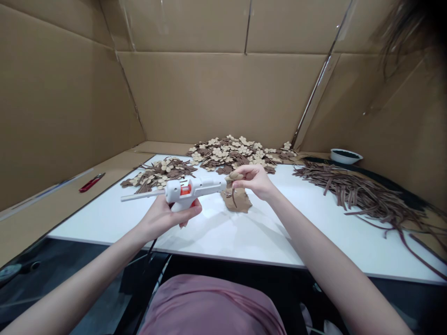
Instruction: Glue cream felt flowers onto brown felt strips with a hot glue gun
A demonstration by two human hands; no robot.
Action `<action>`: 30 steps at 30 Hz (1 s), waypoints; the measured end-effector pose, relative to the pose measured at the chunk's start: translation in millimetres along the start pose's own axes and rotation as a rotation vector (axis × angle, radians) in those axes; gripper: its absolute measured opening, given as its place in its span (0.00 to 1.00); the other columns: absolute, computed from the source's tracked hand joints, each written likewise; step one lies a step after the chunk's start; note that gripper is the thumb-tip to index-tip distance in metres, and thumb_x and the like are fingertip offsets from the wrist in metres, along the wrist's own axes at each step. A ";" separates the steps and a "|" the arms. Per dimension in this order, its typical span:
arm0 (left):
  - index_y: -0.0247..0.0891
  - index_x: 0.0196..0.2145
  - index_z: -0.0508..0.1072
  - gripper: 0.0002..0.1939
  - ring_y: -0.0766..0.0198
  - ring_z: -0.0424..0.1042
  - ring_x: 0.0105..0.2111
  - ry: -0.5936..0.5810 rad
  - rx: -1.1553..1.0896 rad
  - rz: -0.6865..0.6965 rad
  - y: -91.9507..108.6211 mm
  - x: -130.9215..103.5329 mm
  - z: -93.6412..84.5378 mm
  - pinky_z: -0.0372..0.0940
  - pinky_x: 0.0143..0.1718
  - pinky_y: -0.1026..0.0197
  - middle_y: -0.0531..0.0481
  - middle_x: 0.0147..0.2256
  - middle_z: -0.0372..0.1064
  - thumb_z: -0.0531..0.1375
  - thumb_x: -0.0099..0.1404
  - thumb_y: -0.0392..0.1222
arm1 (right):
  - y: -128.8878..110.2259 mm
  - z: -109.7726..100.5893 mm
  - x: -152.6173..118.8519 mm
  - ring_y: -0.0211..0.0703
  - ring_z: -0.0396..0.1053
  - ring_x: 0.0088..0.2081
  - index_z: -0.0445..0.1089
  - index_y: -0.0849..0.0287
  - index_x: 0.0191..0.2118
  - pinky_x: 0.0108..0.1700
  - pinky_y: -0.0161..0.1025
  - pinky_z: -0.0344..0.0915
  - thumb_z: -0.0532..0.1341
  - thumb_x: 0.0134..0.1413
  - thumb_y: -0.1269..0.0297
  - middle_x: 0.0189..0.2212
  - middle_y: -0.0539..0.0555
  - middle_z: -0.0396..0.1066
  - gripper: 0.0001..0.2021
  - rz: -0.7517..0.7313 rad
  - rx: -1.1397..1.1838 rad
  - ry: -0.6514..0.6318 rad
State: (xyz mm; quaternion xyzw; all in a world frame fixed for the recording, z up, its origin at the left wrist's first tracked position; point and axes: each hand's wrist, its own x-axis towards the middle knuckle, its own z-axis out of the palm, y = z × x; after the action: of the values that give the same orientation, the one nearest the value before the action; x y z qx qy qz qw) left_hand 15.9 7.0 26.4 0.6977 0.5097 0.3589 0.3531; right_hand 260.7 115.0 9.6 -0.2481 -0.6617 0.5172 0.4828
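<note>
My left hand (171, 215) is wrapped round the handle of a white hot glue gun (195, 187), with a glue stick (139, 196) poking out of its back end. The gun's nozzle points right, at a small tan flower (233, 177) pinched between the fingertips of my right hand (256, 180). From the flower hangs a thin brown strip. Whether the nozzle touches the flower I cannot tell. Below them a ragged piece of brown cardboard (237, 202) lies on the white board (216, 237).
Behind my hands lies a heap of tan and brown flower cutouts (226, 153). Flowers with strips (162, 174) are piled to its left. Many brown strips (359, 193) cover the right side, near a white bowl (345, 156). A red utility knife (91, 182) lies left. Cardboard walls (216, 97) surround the board.
</note>
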 end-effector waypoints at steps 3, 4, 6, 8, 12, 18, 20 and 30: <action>0.34 0.27 0.71 0.14 0.68 0.65 0.20 0.012 0.007 0.004 -1.4 0.1 0.0 0.63 0.24 0.66 0.54 0.19 0.64 0.63 0.58 0.50 | 0.3 0.1 0.2 0.41 0.74 0.28 0.77 0.61 0.28 0.31 0.38 0.71 0.77 0.27 0.64 0.27 0.53 0.76 0.16 0.004 -0.009 -0.008; 0.34 0.27 0.71 0.14 0.68 0.65 0.20 0.015 0.011 0.006 -2.1 0.1 -0.2 0.63 0.24 0.66 0.54 0.19 0.64 0.63 0.58 0.50 | 0.4 0.1 0.3 0.41 0.74 0.28 0.77 0.61 0.28 0.31 0.38 0.71 0.77 0.27 0.64 0.27 0.53 0.76 0.16 0.007 -0.010 -0.007; 0.34 0.27 0.71 0.14 0.68 0.65 0.20 0.015 0.017 0.012 -3.4 -0.2 -0.8 0.63 0.24 0.66 0.54 0.19 0.65 0.63 0.58 0.50 | 0.5 -0.2 0.4 0.41 0.74 0.29 0.77 0.60 0.28 0.32 0.38 0.71 0.77 0.27 0.64 0.28 0.53 0.76 0.16 0.012 -0.011 0.002; 0.34 0.27 0.71 0.14 0.68 0.65 0.20 0.013 0.017 0.018 -4.6 -0.5 -1.8 0.63 0.24 0.66 0.54 0.19 0.65 0.63 0.58 0.49 | 0.7 -0.7 0.6 0.41 0.75 0.29 0.77 0.60 0.29 0.32 0.38 0.71 0.77 0.27 0.65 0.29 0.53 0.77 0.16 0.019 -0.008 0.009; 0.33 0.30 0.73 0.14 0.68 0.65 0.20 0.001 0.002 0.039 -6.1 -1.6 -4.6 0.63 0.24 0.66 0.53 0.21 0.67 0.64 0.58 0.50 | 1.3 -2.0 0.8 0.41 0.75 0.29 0.78 0.61 0.30 0.32 0.38 0.72 0.77 0.28 0.65 0.28 0.54 0.77 0.16 0.031 -0.003 -0.001; 0.34 0.33 0.75 0.13 0.68 0.65 0.20 0.011 -0.020 0.043 -9.4 -2.6 -8.1 0.63 0.22 0.67 0.51 0.24 0.70 0.65 0.56 0.48 | 0.8 -2.7 0.5 0.39 0.74 0.26 0.77 0.61 0.29 0.30 0.36 0.71 0.77 0.27 0.64 0.25 0.51 0.75 0.17 0.025 -0.026 0.007; 0.35 0.34 0.76 0.14 0.68 0.65 0.20 0.017 -0.017 0.036 -9.6 -2.9 -9.1 0.62 0.22 0.67 0.52 0.23 0.69 0.65 0.56 0.48 | 0.3 -2.6 0.3 0.39 0.74 0.26 0.77 0.61 0.29 0.29 0.35 0.71 0.77 0.27 0.64 0.25 0.51 0.75 0.16 0.026 -0.034 0.004; 0.33 0.34 0.76 0.16 0.69 0.62 0.19 0.076 -0.067 0.029 -6.1 -4.4 -13.6 0.60 0.21 0.67 0.54 0.18 0.64 0.64 0.57 0.51 | 0.0 -2.8 -1.6 0.42 0.75 0.28 0.78 0.61 0.30 0.31 0.37 0.72 0.76 0.30 0.63 0.27 0.54 0.77 0.15 0.009 -0.035 -0.012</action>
State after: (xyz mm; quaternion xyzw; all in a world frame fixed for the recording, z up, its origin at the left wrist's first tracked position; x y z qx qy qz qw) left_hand 0.4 5.8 27.2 0.6786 0.5004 0.4071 0.3512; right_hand 263.8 114.9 9.0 -0.2564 -0.6723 0.5094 0.4720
